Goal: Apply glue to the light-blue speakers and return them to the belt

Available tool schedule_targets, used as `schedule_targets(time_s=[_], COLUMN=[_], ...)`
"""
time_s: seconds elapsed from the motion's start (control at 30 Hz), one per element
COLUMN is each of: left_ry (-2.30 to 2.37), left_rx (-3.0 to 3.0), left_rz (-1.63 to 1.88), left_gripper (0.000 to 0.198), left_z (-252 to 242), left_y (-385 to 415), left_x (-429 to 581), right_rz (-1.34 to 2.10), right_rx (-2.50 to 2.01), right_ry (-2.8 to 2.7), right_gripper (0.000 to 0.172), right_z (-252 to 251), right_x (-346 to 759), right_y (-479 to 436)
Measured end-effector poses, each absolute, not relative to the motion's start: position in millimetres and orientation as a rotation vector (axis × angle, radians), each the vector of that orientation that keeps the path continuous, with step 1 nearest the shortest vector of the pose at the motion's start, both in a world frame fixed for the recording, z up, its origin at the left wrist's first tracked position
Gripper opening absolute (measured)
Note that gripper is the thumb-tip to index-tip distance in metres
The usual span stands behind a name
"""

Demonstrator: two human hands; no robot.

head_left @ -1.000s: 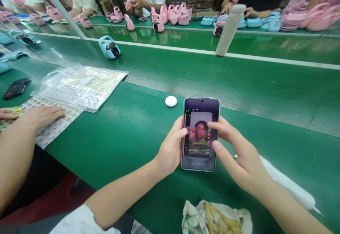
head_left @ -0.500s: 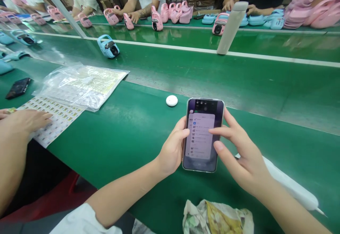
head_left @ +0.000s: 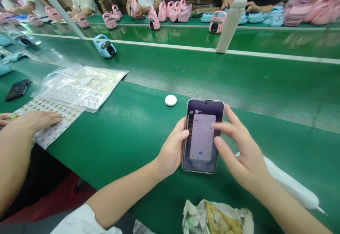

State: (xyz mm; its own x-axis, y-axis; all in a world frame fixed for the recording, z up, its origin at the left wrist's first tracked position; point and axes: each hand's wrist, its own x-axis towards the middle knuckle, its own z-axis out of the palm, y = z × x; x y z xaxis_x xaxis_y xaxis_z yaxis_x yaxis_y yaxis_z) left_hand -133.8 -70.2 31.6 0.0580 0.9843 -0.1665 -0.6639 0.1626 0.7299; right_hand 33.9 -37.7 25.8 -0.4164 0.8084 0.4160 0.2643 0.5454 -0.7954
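A smartphone (head_left: pixel 203 138) in a clear case is held upright over the green table, its lit screen showing a pale app card. My left hand (head_left: pixel 172 147) grips the phone along its left edge, thumb resting on the bezel. Over the right side of the screen hovers my right hand (head_left: pixel 240 149), fingers apart and holding nothing; whether a fingertip touches the glass I cannot tell. Just beyond the phone lies a small white round case (head_left: pixel 170 100). A long white tool with a thin tip (head_left: pixel 292 182) lies partly under my right forearm.
A crumpled patterned bag (head_left: pixel 217 218) sits at the near edge. To the left, a co-worker's hand (head_left: pixel 45 120) rests on a sticker sheet (head_left: pixel 47 138) beside a plastic-wrapped stack (head_left: pixel 85 85). Beyond stand a blue camera-shaped item (head_left: pixel 105 46) and a beige bottle (head_left: pixel 231 26).
The phone's screen has switched from a list card to a mostly blank card. My right index finger has shifted slightly. Across the table, a co-worker has lifted a pink item.
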Motion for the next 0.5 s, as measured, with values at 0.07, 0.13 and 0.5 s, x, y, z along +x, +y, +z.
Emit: schedule_targets(time_s=[0.07, 0.13, 0.5], left_ry=[0.751, 0.758, 0.733], left_rx=[0.553, 0.571, 0.579], left_rz=[1.334, 1.328, 1.357], left_gripper=[0.034, 0.034, 0.03], left_z=[32.3, 32.9, 29.6], left_y=[-70.2, -70.5, -70.5], left_x=[-133.4, -133.0, -131.9], right_rz=[0.871, 0.86, 0.748], right_rx=[-0.872, -0.834, -0.851], right_ry=[-1.894, -1.894, -1.995], right_gripper=[0.047, 0.051, 0.034], right_z=[22.2, 21.0, 23.5], right_x=[33.0, 32.6, 33.8], right_y=[-38.2, -38.9, -38.1])
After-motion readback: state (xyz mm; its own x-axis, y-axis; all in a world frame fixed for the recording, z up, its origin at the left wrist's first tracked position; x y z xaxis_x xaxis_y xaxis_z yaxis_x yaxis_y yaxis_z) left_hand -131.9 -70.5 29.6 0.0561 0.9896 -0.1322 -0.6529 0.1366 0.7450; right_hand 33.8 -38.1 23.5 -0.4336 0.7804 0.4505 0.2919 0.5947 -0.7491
